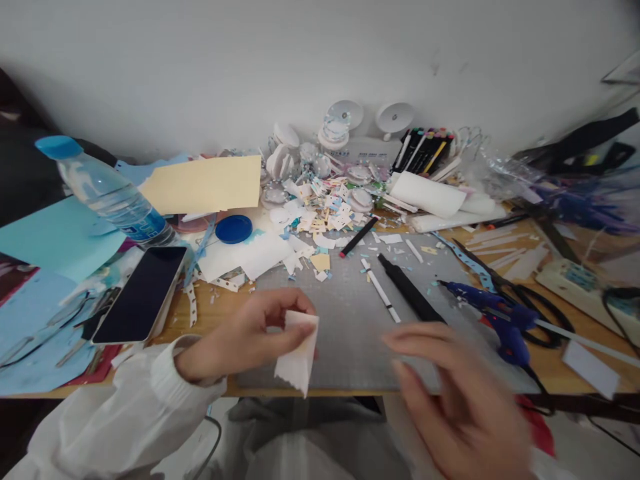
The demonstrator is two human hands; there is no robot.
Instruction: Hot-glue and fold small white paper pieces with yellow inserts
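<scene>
Between thumb and fingers, my left hand (265,333) pinches a small white piece of paper (296,360) with a wavy lower edge, held over the front edge of the grey cutting mat (340,293). My right hand (460,393) is blurred by motion at the lower right; its thumb and fingers are apart and nothing shows between them. Just beyond it on the mat lie a black craft knife-like tool (410,287) and a thin white pen (381,291). A black marker with a red end (359,237) rests farther back.
A blue hot glue gun (500,313) and black scissors (537,307) lie on the right. Paper scraps (330,207) heap up at the back. Left stand a water bottle (110,193) and a phone (143,293). Markers (423,152) stand near the wall.
</scene>
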